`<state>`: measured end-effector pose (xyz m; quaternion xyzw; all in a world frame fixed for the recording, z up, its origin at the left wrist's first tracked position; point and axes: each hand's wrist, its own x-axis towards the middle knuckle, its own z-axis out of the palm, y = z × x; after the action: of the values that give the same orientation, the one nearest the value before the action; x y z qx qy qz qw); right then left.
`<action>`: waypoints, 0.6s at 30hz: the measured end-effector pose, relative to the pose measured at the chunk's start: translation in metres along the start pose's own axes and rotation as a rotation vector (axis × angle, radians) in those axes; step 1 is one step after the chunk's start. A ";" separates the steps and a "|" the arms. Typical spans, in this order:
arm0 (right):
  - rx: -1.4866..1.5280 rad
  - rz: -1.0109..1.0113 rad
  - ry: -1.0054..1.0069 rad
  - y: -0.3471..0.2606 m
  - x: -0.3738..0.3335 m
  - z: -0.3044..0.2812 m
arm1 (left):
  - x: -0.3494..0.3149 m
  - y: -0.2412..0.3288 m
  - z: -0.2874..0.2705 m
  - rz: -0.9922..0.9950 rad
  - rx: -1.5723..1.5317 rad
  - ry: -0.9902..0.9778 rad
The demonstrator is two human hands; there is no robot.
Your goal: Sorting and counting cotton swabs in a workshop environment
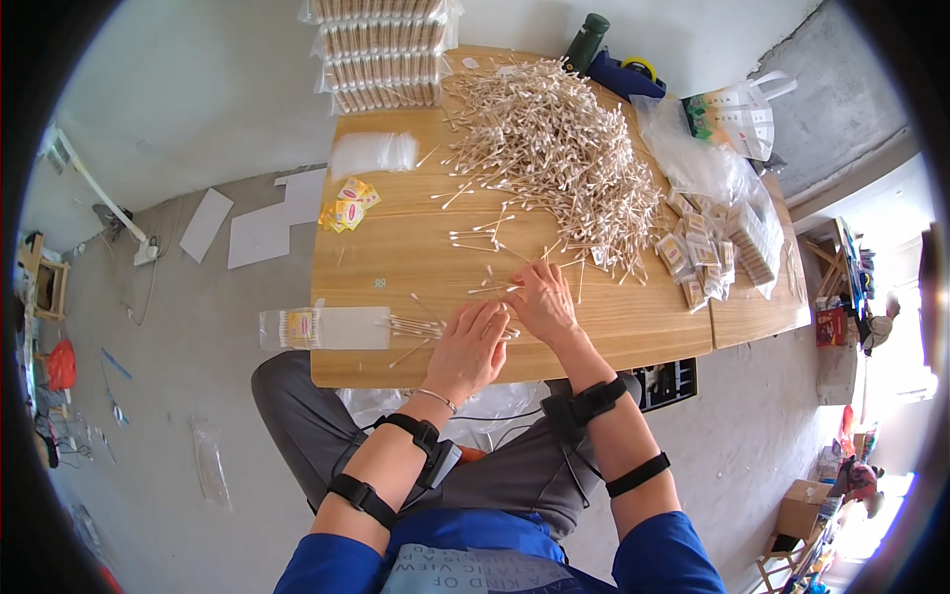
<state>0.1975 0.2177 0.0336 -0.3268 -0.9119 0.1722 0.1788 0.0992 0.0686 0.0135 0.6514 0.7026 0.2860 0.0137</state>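
My left hand [469, 345] is closed over a small bunch of cotton swabs [414, 328] near the front edge of the wooden table; swab ends stick out on both sides of it. Just to its right, my right hand [543, 303] has its fingers drawn together on cotton swabs [507, 288], their tips partly hidden. Left of my left hand lies a clear bag [275, 330] of packed swabs with a yellow label, beside a white card [356, 328]. Beyond my hands, a big heap of loose swabs [559, 148] covers the far middle of the table, with several strays nearer.
Stacked bags of swabs [381, 59] stand at the far left, near flat clear bags [374, 152] and yellow labels [348, 205]. A green bottle [587, 42] and blue tape dispenser [629, 75] stand behind the heap. Small swab packs [701, 252] lie at right.
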 end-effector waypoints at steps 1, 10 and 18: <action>0.000 0.000 0.000 0.002 0.000 0.001 | 0.000 0.000 0.000 0.000 0.000 0.000; -0.032 0.034 -0.063 -0.006 0.003 0.002 | -0.001 0.000 0.001 0.004 -0.006 0.014; -0.148 -0.063 -0.144 0.004 0.005 0.001 | -0.002 -0.001 0.003 -0.020 -0.025 0.022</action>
<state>0.1958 0.2236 0.0315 -0.2971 -0.9425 0.1216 0.0933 0.0994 0.0675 0.0098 0.6409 0.7057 0.3015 0.0170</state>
